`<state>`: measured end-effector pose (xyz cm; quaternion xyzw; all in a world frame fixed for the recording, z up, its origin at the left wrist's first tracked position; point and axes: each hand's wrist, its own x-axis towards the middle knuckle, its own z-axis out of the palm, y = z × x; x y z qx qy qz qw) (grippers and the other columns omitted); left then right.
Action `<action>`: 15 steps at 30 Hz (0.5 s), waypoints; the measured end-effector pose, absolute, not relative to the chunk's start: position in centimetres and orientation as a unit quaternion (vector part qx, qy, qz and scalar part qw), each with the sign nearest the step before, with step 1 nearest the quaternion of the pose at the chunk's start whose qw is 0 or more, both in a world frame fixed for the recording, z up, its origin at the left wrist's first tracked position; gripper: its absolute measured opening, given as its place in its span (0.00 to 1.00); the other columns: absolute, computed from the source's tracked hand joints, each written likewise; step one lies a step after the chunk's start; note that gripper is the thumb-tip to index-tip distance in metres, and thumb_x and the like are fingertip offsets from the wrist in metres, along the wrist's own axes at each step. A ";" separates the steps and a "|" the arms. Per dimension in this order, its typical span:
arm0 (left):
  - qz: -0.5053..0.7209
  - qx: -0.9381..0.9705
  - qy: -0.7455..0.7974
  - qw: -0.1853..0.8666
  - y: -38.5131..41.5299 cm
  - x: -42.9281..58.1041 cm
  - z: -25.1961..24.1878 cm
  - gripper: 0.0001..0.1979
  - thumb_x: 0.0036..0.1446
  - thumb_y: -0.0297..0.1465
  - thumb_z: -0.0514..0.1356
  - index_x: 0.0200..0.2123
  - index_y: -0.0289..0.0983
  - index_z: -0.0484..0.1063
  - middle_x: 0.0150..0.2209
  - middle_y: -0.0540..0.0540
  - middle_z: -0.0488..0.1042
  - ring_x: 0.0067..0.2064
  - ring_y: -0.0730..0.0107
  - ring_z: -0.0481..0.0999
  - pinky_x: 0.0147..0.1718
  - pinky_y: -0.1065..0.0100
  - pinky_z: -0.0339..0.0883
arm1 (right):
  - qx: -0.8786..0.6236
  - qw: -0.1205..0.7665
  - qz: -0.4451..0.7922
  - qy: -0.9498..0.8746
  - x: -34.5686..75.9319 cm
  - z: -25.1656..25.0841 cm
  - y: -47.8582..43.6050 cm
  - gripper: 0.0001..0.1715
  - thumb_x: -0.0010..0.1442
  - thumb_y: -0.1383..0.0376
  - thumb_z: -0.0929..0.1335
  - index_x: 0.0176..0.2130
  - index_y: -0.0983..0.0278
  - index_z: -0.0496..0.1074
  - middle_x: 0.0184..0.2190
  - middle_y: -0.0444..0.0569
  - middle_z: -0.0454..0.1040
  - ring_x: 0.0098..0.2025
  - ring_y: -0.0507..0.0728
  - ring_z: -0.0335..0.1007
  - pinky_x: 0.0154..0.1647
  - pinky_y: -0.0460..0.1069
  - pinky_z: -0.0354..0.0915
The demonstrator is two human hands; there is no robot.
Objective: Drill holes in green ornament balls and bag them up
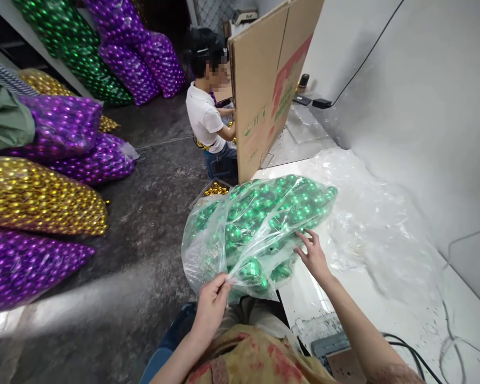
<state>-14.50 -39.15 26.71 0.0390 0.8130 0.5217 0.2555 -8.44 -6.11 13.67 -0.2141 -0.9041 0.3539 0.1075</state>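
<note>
Over white table point(384, 320), clear bag point(256, 234) of shiny green baubles; left fingers point(224, 285) pinch plastic, right fingers point(308, 240) spread.

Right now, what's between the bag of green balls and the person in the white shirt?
In the head view, a low box of gold balls sits between the bag of green balls and the person in the white shirt.
</note>
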 end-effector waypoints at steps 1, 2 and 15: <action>0.523 0.035 0.812 0.258 -39.2 -14.5 26.8 0.20 0.59 0.45 0.55 0.25 0.35 0.69 0.21 0.53 0.60 0.24 0.74 0.60 0.26 0.73 0.55 | -0.209 0.119 0.359 -0.902 -8.9 13.3 -6.0 0.23 0.61 0.53 0.62 0.51 0.60 0.72 0.56 0.56 0.61 0.46 0.59 0.67 0.45 0.57 0.68; 0.524 0.029 0.810 0.261 -39.3 -14.5 26.9 0.20 0.59 0.46 0.55 0.25 0.35 0.69 0.20 0.53 0.60 0.24 0.74 0.60 0.26 0.73 0.55 | -0.205 0.135 0.363 -0.899 -9.3 13.2 -5.9 0.21 0.62 0.55 0.61 0.47 0.60 0.74 0.53 0.55 0.64 0.46 0.58 0.67 0.47 0.57 0.68; 0.584 -0.111 0.796 0.117 -48.0 -18.2 29.1 0.17 0.56 0.45 0.61 0.27 0.36 0.70 0.21 0.52 0.66 0.25 0.74 0.62 0.26 0.74 0.56 | -0.060 0.290 0.334 -0.895 -12.8 24.6 -11.5 0.09 0.63 0.65 0.63 0.35 0.59 0.72 0.31 0.47 0.71 0.36 0.55 0.68 0.39 0.52 0.64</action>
